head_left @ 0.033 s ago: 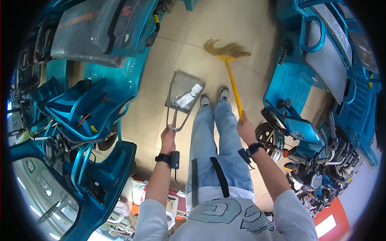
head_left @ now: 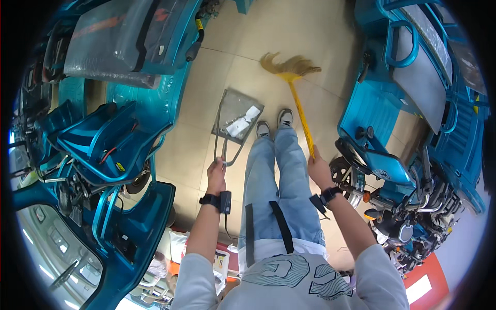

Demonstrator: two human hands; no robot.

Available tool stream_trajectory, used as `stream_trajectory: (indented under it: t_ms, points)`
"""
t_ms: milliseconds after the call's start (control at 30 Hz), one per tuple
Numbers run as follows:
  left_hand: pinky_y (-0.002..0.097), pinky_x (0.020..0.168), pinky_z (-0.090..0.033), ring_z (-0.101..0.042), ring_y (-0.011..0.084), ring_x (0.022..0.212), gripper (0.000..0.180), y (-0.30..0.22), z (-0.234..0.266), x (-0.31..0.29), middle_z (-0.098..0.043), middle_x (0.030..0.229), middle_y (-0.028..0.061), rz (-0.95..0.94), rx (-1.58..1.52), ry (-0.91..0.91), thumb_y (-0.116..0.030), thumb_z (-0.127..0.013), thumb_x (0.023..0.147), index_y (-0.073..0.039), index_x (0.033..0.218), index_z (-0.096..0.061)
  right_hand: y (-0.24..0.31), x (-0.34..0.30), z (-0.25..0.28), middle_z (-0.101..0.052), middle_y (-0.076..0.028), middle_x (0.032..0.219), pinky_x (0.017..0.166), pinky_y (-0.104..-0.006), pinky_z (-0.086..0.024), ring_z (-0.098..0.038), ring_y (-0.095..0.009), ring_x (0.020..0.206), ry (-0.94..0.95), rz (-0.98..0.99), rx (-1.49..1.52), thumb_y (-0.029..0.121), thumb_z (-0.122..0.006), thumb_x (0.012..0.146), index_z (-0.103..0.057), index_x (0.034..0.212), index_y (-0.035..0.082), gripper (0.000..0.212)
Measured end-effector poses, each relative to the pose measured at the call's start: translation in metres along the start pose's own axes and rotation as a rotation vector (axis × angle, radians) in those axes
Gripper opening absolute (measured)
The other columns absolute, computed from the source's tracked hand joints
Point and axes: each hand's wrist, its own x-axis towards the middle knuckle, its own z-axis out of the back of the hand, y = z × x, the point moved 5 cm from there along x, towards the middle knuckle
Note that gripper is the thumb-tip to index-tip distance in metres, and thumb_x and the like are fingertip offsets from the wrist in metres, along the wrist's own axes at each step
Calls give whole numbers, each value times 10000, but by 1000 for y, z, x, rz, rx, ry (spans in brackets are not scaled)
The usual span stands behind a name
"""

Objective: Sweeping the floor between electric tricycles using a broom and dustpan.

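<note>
My left hand (head_left: 216, 176) is closed round the end of the metal handle of a grey dustpan (head_left: 233, 110). White crumpled paper or packaging (head_left: 244, 122) lies in the pan, in front of my left shoe. In my right hand (head_left: 320, 170) is the top of a yellow broom handle, gripped with closed fingers. The broom (head_left: 300, 109) slants forward and left, its straw bristles spread on the tiles ahead of my feet. Both wrists carry black straps with small devices.
Blue cargo tricycles (head_left: 170, 88) line the left side, one with a plastic-wrapped seat. Another blue tricycle (head_left: 356, 111) stands on the right, with a wheel (head_left: 341, 170) close to my right hand. Beige tiles (head_left: 222, 67) run between them. Bags and boxes lie behind me on the left.
My right hand has shifted slightly right and back with the broom handle, and the bristles sit marginally nearer. The left hand and dustpan have barely moved.
</note>
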Motion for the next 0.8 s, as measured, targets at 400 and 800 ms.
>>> stream_trajectory:
  t_ms: [400, 800]
  points:
    - [225, 662, -320, -396, 51, 686, 249, -32, -86, 55, -507, 740, -37, 46, 341, -60, -296, -535, 829, -67, 906, -592, -13, -45, 128, -551, -219, 997, 741, -299, -422, -563, -288, 877, 68, -182, 353, 145, -403, 845, -354, 1240, 31, 414]
    - [246, 691, -331, -413, 85, 730, 234, -60, -136, 57, -504, 746, -15, 10, 472, -74, -280, -529, 834, -51, 784, -547, 33, -30, 59, -365, 28, 548, 337, -190, -284, -305, -49, 372, 424, -579, 826, 211, -389, 877, -280, 1299, 158, 439]
